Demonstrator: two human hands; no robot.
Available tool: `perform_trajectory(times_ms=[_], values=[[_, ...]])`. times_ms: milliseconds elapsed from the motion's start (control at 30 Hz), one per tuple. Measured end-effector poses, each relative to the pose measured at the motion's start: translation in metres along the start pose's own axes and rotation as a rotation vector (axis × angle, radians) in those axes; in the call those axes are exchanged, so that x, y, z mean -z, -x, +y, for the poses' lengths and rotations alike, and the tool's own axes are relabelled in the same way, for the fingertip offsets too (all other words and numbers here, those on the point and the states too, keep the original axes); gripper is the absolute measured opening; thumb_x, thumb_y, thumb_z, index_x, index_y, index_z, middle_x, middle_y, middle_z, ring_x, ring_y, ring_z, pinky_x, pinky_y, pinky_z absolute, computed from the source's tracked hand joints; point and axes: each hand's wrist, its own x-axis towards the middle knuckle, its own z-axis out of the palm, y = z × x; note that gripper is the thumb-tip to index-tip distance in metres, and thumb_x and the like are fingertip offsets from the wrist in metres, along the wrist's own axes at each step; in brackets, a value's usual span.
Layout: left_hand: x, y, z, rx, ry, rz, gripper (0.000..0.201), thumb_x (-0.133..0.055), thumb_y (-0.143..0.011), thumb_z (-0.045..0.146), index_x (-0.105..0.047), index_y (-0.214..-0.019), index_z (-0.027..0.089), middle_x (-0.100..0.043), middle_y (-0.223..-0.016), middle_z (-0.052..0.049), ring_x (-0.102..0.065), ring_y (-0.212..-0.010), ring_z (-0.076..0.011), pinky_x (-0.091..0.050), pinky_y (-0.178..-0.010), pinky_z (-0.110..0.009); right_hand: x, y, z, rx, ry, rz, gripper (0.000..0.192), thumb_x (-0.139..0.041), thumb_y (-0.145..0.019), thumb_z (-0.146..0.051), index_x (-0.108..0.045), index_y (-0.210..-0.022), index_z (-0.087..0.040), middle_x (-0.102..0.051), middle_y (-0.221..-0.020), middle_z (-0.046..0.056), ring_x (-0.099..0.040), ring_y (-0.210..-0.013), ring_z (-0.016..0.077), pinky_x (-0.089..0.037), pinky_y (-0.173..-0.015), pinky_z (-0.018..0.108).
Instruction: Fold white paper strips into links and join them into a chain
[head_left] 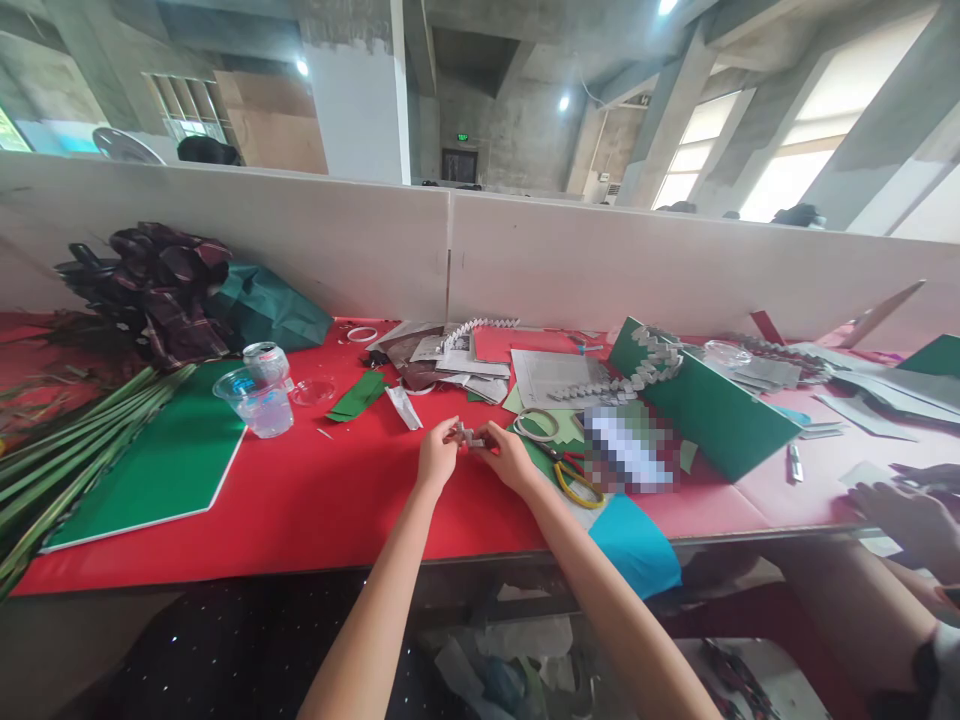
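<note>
Two hands meet over the red tablecloth [337, 500] in my head view: my left hand [437, 455] and my right hand [506, 457] are both pinched on a small folded grey paper piece [466, 435], fingertips closed on it from either side. The piece sits between the hands, just above the cloth, near the table's front edge.

Just beside my right hand lie yellow-handled scissors [576, 483] and a white tape ring [535, 424]. Further right a green board [705, 405] rests tilted, with a chain of folded grey paper [637, 378] draped over its upper end. To my left stand a clear plastic cup [256, 400] and a drinks can [265, 361], touching or nearly so, next to a flat green sheet [165, 460] and a bundle of long green stalks [67, 450]. A white partition [375, 240] runs along the back of the table. At the far right edge another person's hand [911, 515] rests near the table edge.
</note>
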Motion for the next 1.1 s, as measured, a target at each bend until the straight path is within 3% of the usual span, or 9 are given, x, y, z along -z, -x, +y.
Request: perform_trajectory(times_ms=[233, 400, 733, 933, 1100], values=[[-0.001, 0.002, -0.004, -0.048, -0.121, 0.024, 0.038, -0.053, -0.082, 0.015, -0.057, -0.120, 0.016, -0.066, -0.105, -0.013, -0.065, -0.086, -0.0191, -0.051, -0.077, -0.031, -0.001, 0.000, -0.002, -0.004, -0.035, -0.004, 0.010, -0.056, -0.077, -0.019, -0.056, -0.087, -0.021, -0.065, -0.080, 0.001, -0.057, -0.070, 0.0157, -0.044, -0.066, 0.026], [-0.001, 0.006, 0.001, -0.096, -0.177, -0.027, 0.034, -0.047, -0.085, 0.015, -0.058, -0.116, 0.018, -0.067, -0.100, -0.012, -0.065, -0.081, -0.0185, -0.052, -0.072, -0.029, -0.001, -0.001, -0.004, -0.001, -0.118, 0.006, 0.010, -0.058, -0.076, -0.021, -0.054, -0.086, -0.020, -0.062, -0.078, 0.001, -0.056, -0.068, 0.0147, -0.043, -0.065, 0.025], [0.003, 0.009, 0.007, -0.124, -0.337, -0.065, 0.038, -0.043, -0.083, 0.009, -0.056, -0.117, 0.017, -0.067, -0.096, -0.011, -0.064, -0.085, -0.0193, -0.051, -0.075, -0.030, -0.002, 0.001, -0.002, 0.013, -0.053, -0.039, 0.008, -0.055, -0.079, -0.022, -0.055, -0.087, -0.021, -0.064, -0.081, 0.001, -0.056, -0.069, 0.0151, -0.043, -0.065, 0.025], [0.005, 0.008, 0.010, -0.099, -0.280, -0.052, 0.035, -0.044, -0.080, 0.007, -0.056, -0.112, 0.018, -0.066, -0.098, -0.009, -0.065, -0.085, -0.0177, -0.051, -0.077, -0.030, -0.002, 0.000, 0.000, 0.018, -0.047, -0.020, 0.012, -0.054, -0.079, -0.021, -0.056, -0.090, -0.020, -0.065, -0.083, 0.002, -0.057, -0.070, 0.0153, -0.043, -0.067, 0.025], [0.003, 0.009, 0.017, 0.026, 0.065, -0.087, 0.013, -0.054, -0.078, 0.011, -0.055, -0.090, 0.016, -0.067, -0.084, -0.005, -0.067, -0.072, -0.0159, -0.053, -0.076, -0.031, 0.001, -0.004, 0.010, -0.031, -0.102, 0.063, 0.015, -0.046, -0.083, -0.024, -0.058, -0.091, -0.020, -0.064, -0.082, 0.002, -0.057, -0.072, 0.0160, -0.044, -0.069, 0.027]])
